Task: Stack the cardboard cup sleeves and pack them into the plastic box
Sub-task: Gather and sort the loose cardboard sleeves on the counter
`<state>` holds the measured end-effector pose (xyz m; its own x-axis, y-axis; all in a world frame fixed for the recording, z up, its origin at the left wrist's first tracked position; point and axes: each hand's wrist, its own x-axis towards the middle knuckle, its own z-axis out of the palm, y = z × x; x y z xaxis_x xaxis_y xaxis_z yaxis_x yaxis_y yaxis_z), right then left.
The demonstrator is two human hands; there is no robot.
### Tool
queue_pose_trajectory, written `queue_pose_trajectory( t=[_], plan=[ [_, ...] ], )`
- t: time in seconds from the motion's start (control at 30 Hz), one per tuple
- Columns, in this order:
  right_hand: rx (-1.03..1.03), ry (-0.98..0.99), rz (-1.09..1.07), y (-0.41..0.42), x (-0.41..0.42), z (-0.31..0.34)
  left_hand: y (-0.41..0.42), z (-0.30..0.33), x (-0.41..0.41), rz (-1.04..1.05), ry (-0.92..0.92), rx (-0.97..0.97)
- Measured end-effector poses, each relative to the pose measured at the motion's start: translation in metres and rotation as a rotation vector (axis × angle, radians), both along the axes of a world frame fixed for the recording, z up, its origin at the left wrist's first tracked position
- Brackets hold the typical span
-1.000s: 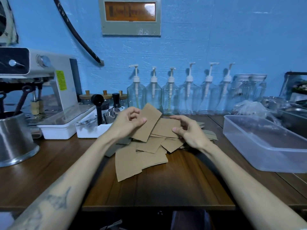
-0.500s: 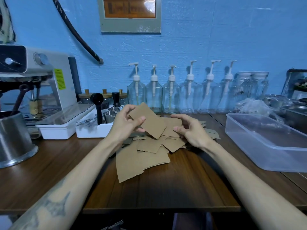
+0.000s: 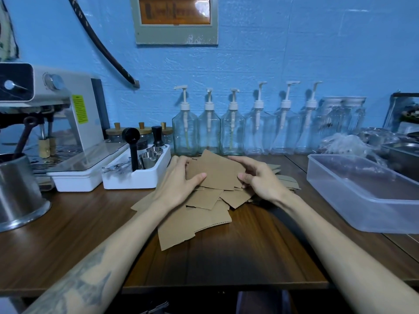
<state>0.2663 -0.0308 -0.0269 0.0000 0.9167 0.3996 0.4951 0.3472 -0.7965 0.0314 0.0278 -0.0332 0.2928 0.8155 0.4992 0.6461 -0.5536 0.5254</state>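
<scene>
A: Where do things stand?

B: Both hands grip one flat cardboard sleeve [image 3: 215, 172] above the loose pile [image 3: 204, 209] on the counter [image 3: 249, 252]. The left hand [image 3: 179, 184] pinches its left edge, thumb on top; the right hand [image 3: 260, 180] clamps its right edge the same way.

A: And the plastic box [image 3: 362, 193]?

B: At the right of the counter, well apart from the pile, and as far as I can see, with nothing in it. No neat stack shows yet.

A: What could go wrong?

B: The pile lies fanned at all angles, so sleeves squared carelessly may slip out sideways. A wide sweep could also push the far sleeves toward the pump bottles [image 3: 208, 134] just behind, or nudge the white tray [image 3: 136, 177] beside the left hand.
</scene>
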Motion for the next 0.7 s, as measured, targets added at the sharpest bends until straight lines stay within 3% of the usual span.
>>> queue_pose_trajectory(
  t=[0.27,0.5,0.7],
  plan=[
    [-0.040,0.000,0.024,-0.004,-0.003,0.002,-0.003,0.002,0.007,-0.234,0.029,0.084],
    [-0.009,-0.019,0.004,-0.005,-0.004,0.005,0.003,0.000,0.007,-0.240,0.022,0.158],
    [0.067,-0.228,-0.043,-0.006,0.000,-0.001,0.010,-0.002,0.006,-0.205,-0.008,0.166]
  ],
)
